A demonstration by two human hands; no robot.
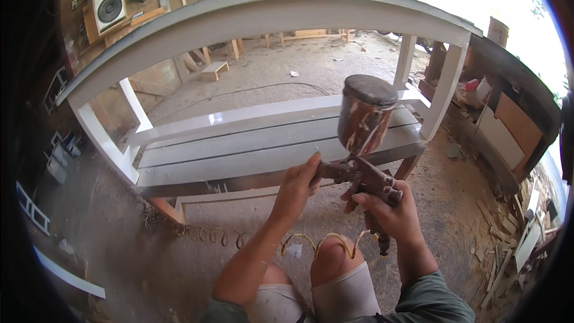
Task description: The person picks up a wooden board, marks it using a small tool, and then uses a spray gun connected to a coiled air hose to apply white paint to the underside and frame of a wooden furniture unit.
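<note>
The right hand (pixel 391 212) grips the paint-stained spray gun (pixel 362 143) by its handle while the left hand (pixel 296 188) pinches its nozzle, seemingly adjusting it, held above the white-painted bench (pixel 269 137) needing steady aim next.

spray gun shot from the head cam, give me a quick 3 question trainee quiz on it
1. True or false: the spray gun has its cup on top.
2. Which hand grips the gun's handle? A) left hand B) right hand
3. What lies ahead of the gun's front end, beyond the left hand's fingers?

Key
1. True: the paint-streaked cup stands above the body.
2. B; the left hand touches the front end.
3. A white-painted wooden bench, with a coiled hose on the ground below.
</note>
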